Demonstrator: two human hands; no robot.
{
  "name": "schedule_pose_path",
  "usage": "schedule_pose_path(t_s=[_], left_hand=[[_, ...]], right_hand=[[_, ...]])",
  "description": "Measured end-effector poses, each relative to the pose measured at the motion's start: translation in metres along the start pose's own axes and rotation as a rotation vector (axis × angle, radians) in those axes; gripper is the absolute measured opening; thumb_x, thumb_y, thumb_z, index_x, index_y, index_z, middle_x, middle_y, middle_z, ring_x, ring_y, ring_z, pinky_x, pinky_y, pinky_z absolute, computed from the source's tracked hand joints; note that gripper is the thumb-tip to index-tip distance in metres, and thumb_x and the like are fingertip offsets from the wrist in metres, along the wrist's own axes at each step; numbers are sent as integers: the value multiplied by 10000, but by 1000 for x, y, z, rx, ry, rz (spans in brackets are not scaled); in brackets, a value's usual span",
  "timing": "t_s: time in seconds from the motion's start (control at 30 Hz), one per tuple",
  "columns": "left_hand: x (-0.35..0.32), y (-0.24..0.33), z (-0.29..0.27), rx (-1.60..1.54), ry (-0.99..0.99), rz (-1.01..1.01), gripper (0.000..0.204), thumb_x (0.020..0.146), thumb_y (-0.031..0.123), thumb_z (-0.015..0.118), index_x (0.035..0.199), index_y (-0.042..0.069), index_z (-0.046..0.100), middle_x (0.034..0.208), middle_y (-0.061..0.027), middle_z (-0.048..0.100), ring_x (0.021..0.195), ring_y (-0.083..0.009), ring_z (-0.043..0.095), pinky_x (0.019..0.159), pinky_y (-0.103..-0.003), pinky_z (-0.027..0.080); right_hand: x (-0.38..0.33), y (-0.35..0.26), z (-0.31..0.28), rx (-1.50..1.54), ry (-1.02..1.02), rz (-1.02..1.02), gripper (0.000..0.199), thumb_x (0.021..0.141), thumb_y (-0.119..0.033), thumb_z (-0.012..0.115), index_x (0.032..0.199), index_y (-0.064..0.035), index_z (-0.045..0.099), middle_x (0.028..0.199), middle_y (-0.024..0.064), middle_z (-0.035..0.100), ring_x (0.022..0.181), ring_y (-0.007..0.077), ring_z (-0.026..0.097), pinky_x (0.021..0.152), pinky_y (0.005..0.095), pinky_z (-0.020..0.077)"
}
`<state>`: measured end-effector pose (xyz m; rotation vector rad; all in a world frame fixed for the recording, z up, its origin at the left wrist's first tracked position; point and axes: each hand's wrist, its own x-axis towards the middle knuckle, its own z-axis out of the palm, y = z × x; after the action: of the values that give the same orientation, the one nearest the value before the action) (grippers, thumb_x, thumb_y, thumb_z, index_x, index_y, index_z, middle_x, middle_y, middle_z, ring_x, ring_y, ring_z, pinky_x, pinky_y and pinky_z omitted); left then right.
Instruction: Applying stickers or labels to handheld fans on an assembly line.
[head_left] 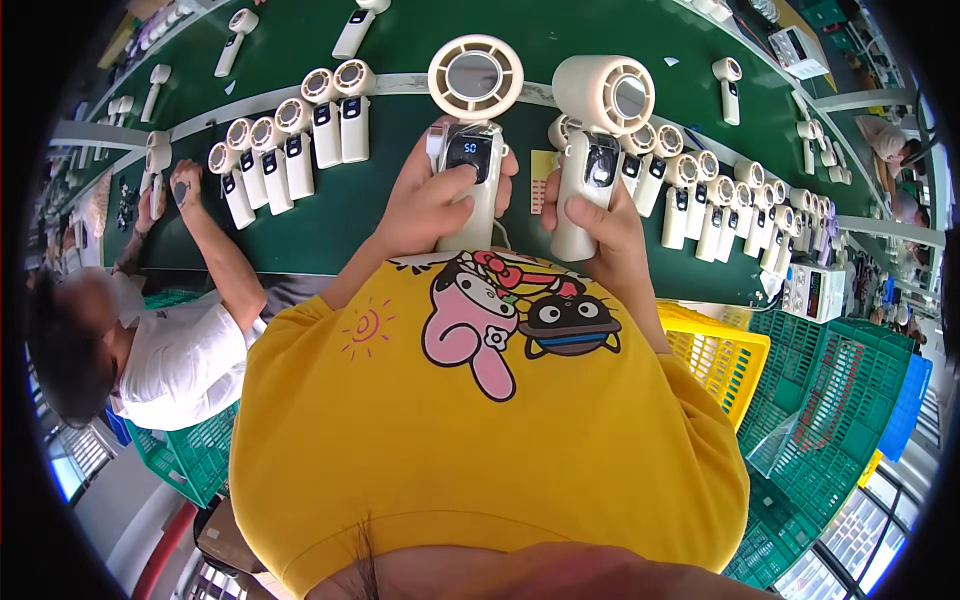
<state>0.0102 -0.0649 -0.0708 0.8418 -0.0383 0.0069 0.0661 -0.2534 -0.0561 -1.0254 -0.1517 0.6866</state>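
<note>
Holding two handheld fans [478, 210], heads [474, 82] pointing away; long axes near-parallel

From where I stand, both forearms [347, 277] reach forward, elbows apart; the left hand [423, 205] curls in a grip, thumb slanting inward, and the right hand [614, 228] grips beside it, thumb also pointing inward
</note>
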Motion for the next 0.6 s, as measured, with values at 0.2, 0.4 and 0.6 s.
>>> schedule_pose_path(t_s=[0.2,0.4,0.6], left_hand=[[-14,30,23,101,3,83,552,663,-106,330,1197,30,307,959,-174,536,703,-226,531,627,-301,435],[-27,38,31,121,3,98,559,666,-112,329,1204,33,295,962,-173,535,707,-220,525,634,-295,432],[-32,36,28,108,-37,130,536,679,-113,334,1196,19,288,967,-174,533,722,-214,523,641,-294,433]], right_hand=[[-19,-4,17,-9,-100,0,395,710,-71,639,1056,-18,457,852,114,566,655,195,562,617,269,440],[-24,-5,30,-109,-135,8,372,757,-124,622,1069,-20,448,866,117,569,668,191,569,614,265,451],[-27,-9,40,-144,-127,-1,323,838,-197,546,1081,-15,436,874,116,571,673,181,572,602,259,462]])
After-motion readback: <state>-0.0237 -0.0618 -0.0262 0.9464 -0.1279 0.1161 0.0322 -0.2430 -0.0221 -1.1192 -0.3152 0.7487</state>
